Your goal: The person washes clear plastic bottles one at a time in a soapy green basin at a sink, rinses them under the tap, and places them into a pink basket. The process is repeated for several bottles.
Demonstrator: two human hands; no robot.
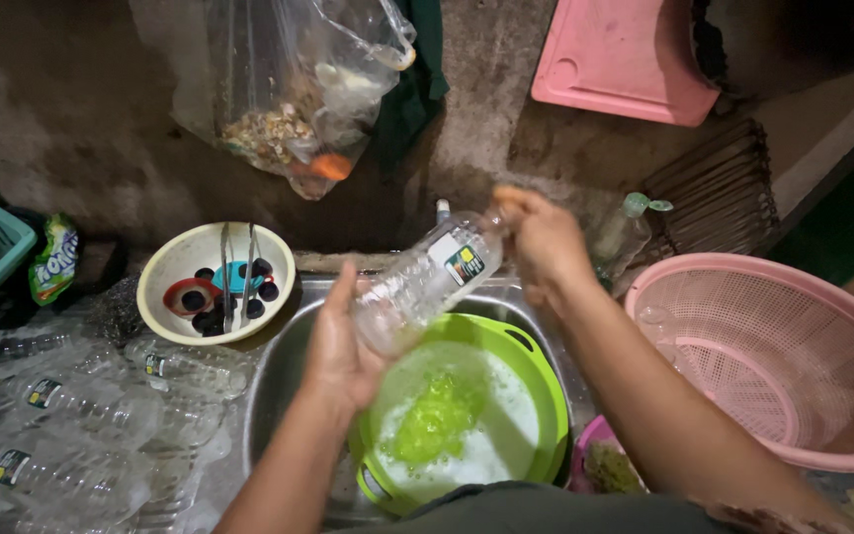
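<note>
The left hand (338,356) is cupping the base of a clear plastic bottle (422,282), fingers curled around it, while the right hand (541,242) is closing on its neck. They are holding it tilted above the green basin (536,381) of suds in the sink (279,366). It is probably light, wet and slippery, easily dented; both ends seem the firmest hold.

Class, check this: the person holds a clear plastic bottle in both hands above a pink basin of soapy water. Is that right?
Not quite. The head view shows the basin is green, not pink; the pink thing is the basket to the right. The clear plastic bottle is indeed held by the left hand and right hand.
</note>
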